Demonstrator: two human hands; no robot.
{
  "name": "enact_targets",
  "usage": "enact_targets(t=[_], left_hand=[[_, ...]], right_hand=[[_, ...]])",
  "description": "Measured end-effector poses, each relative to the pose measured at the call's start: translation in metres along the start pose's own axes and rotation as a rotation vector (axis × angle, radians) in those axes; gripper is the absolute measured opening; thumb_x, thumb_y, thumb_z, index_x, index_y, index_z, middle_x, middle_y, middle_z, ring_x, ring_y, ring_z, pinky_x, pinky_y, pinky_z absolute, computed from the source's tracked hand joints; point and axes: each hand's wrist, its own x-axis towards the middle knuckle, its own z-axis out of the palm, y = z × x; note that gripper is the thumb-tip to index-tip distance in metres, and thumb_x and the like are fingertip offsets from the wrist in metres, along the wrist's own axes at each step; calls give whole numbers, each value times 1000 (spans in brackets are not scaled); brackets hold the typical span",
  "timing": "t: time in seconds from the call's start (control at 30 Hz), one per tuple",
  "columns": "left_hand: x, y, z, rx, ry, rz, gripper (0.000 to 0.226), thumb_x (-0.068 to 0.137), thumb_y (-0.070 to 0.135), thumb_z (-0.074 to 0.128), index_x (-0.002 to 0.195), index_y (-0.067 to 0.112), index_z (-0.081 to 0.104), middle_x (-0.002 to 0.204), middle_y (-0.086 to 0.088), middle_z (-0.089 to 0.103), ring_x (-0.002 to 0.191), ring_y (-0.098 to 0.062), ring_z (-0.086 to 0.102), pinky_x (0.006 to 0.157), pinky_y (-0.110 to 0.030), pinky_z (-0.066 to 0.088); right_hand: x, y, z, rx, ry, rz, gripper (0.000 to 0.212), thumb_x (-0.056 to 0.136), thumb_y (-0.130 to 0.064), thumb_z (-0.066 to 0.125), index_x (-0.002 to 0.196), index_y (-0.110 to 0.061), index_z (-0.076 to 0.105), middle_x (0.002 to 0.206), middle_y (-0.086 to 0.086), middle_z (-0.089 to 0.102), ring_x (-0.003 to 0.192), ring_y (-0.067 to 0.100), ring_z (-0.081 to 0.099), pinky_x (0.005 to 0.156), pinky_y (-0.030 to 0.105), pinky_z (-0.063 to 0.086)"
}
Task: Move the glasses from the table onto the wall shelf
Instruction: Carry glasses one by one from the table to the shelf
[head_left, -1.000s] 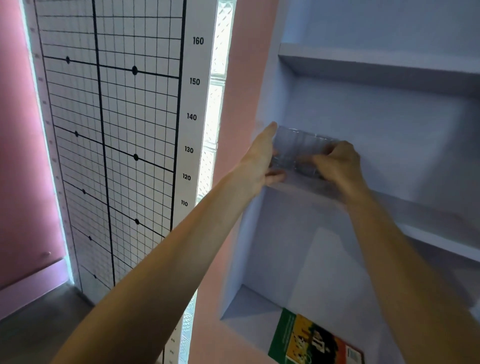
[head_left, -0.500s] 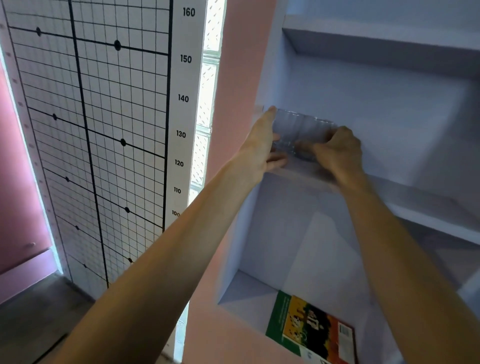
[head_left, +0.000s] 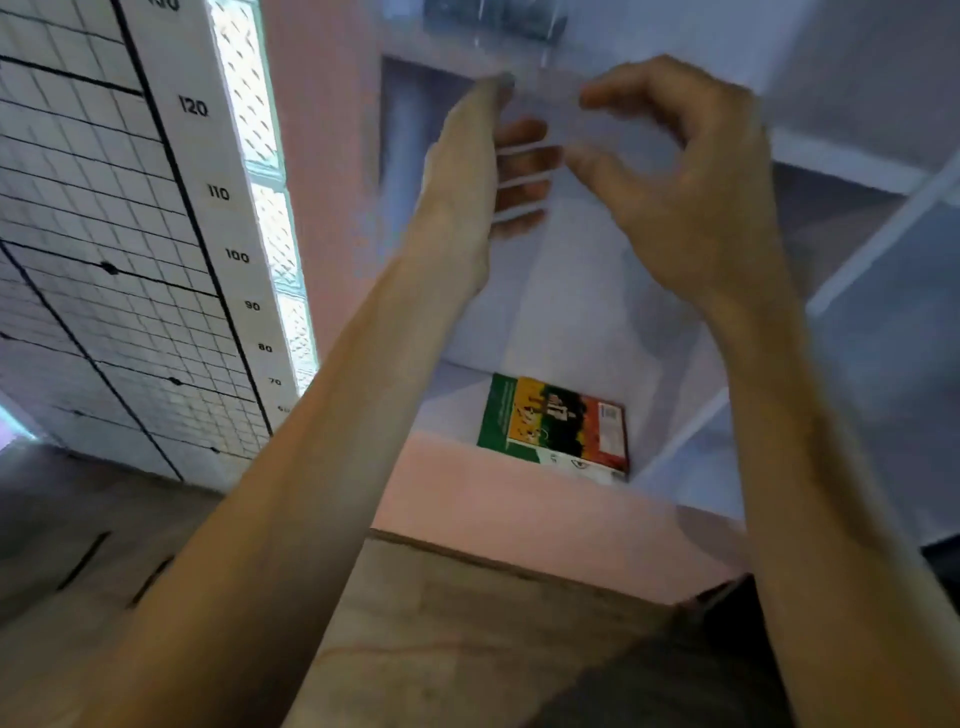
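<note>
Clear ribbed glasses (head_left: 493, 18) stand on the pale wall shelf (head_left: 831, 150) at the very top of the head view, cut off by the frame edge. My left hand (head_left: 488, 171) is below them, fingers spread and holding nothing. My right hand (head_left: 685, 192) is beside it to the right, fingers curled loosely apart, also holding nothing. Both hands are blurred by motion and hang clear of the glasses, in front of the shelf's lower compartment.
A green, yellow and red book (head_left: 556, 421) lies flat on the lower shelf board. A gridded height chart (head_left: 119, 234) and a glass-block strip (head_left: 260, 156) cover the wall at left. A wooden table top (head_left: 467, 623) lies below, near me.
Both hands have let go of the glasses and dropped below the shelf. The view has tilted downward, so the glasses now sit at the top edge and the table shows.
</note>
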Motion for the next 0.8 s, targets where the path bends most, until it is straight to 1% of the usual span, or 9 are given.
enact_targets(t=[0.07, 0.13, 0.23, 0.37, 0.43, 0.53, 0.6, 0.7, 0.8], left_hand=[[-10, -30, 10, -13, -41, -100, 40, 102, 46, 50, 95, 15, 73, 85, -2, 80, 88, -22, 75, 69, -33, 63], [-21, -66, 23, -2, -86, -210, 43, 101, 49, 49, 106, 14, 72, 99, -6, 80, 91, -23, 76, 66, -31, 62], [-50, -126, 50, 65, -164, -370, 53, 101, 54, 45, 124, 14, 71, 118, -10, 78, 107, -27, 74, 81, -36, 59], [-103, -193, 97, 176, -201, -475, 47, 101, 52, 47, 109, 14, 75, 114, -10, 79, 111, -26, 72, 97, -40, 55], [-132, -219, 127, 174, -222, -499, 45, 101, 48, 50, 116, 14, 75, 108, -6, 80, 101, -21, 76, 84, -36, 60], [-182, -249, 176, 160, -328, -554, 36, 104, 43, 47, 100, 19, 74, 82, 5, 80, 72, -11, 77, 54, -23, 57], [-224, -270, 207, 217, -421, -572, 37, 104, 44, 45, 104, 20, 73, 87, 5, 81, 81, -13, 77, 58, -24, 55], [-286, -303, 245, 303, -548, -607, 51, 105, 49, 43, 128, 12, 69, 119, -10, 77, 107, -26, 73, 71, -31, 57], [-346, -333, 283, 353, -644, -706, 51, 104, 52, 44, 112, 10, 73, 119, -14, 76, 110, -29, 72, 73, -34, 60]], right_hand=[[-27, 6, -10, 49, -39, 65, 33, 94, -34, 71, 121, -15, 70, 119, -12, 68, 108, 5, 67, 92, 28, 58], [-58, 14, -19, 100, -90, 167, 32, 95, -33, 73, 124, -20, 68, 121, -16, 67, 106, 3, 69, 85, 19, 59], [-112, 37, -35, 109, -144, 324, 38, 93, -25, 77, 129, -23, 66, 126, -13, 68, 100, 2, 71, 78, 14, 56], [-191, 71, -73, 82, -145, 525, 40, 90, -22, 78, 129, -23, 68, 123, -9, 71, 101, 9, 72, 90, 35, 61], [-233, 81, -102, 63, -121, 593, 35, 91, -22, 78, 125, -19, 70, 122, -5, 73, 107, 12, 71, 95, 39, 59], [-296, 89, -153, 34, -66, 681, 35, 89, -15, 77, 124, -15, 72, 121, -2, 75, 113, 14, 70, 97, 40, 56], [-340, 93, -194, -4, -18, 765, 40, 87, -11, 77, 126, -14, 72, 122, -1, 74, 114, 15, 68, 97, 37, 55], [-407, 94, -253, -74, 42, 858, 44, 87, -15, 75, 131, -16, 69, 126, 0, 72, 114, 17, 68, 94, 39, 57], [-471, 83, -309, -123, 136, 926, 43, 92, -18, 72, 135, -17, 66, 129, 1, 71, 112, 18, 70, 91, 42, 61]])
